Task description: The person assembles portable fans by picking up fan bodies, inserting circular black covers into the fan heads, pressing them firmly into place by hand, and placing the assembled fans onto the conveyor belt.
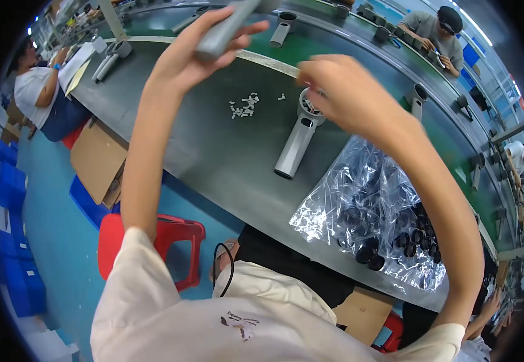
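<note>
1. A pale grey handheld fan lies on the dark workbench, its round grille pointing away from the worker; I'll place everything by it.
2. Above and to the left of the fan, the worker's left hand is wrapped around a grey tubular piece, lifted clear of the bench, its far end blurred.
3. Right over the fan's grille is the right hand, fingers curled inward and smeared by motion; I cannot tell whether they touch the fan or grip anything.
4. Just left of the fan's grille sits a scatter of small white pieces.
5. To the fan's right, nearer the worker, a clear plastic bag is spread out, with black round parts in and around its lower part.
6. Beyond the fan runs a green conveyor, carrying another fan.
7. Farther past the fan, across the line, a co-worker in a grey top handles a part.
</note>
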`<state>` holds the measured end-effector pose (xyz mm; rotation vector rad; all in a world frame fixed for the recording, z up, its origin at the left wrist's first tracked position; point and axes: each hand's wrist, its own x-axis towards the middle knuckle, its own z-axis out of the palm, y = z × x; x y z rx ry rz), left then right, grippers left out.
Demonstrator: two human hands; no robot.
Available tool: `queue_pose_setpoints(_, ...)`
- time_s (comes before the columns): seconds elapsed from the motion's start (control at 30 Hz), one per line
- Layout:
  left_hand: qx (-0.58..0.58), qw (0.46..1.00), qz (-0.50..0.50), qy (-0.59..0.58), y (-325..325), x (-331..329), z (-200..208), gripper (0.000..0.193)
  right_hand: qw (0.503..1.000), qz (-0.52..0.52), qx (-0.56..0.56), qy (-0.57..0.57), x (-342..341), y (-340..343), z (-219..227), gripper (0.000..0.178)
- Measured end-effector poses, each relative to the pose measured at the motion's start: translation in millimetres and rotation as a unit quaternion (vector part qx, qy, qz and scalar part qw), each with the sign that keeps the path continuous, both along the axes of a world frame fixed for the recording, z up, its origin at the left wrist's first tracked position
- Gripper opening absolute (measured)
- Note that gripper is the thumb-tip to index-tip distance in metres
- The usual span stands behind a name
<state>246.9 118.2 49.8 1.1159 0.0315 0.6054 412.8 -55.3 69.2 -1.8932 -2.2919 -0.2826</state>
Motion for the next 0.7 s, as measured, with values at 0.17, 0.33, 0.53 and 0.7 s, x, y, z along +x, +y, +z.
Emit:
queue_pose_setpoints(0.17,-0.004,0.993,0.1,0.067,-44,-87,-47,0.038,0.985,-0.085,-0.145,-0.046,22,103,-57,0.02)
queue_pose_setpoints(0.33,-0.025,0.977,0.187,0.103,-84,-145,-86,0.043,0.982,-0.025,-0.184,-0.034,16,125,-73,0.014)
queue_pose_setpoints(0.53,-0.114,0.96,0.242,0.088,-127,-148,-109,0.047,0.984,-0.006,-0.176,-0.027,13,127,-77,0.008)
queue_pose_setpoints(0.7,-0.133,0.962,0.222,0.087,-141,-122,-108,0.036,0.979,0.011,-0.201,-0.021,17,125,-65,0.014)
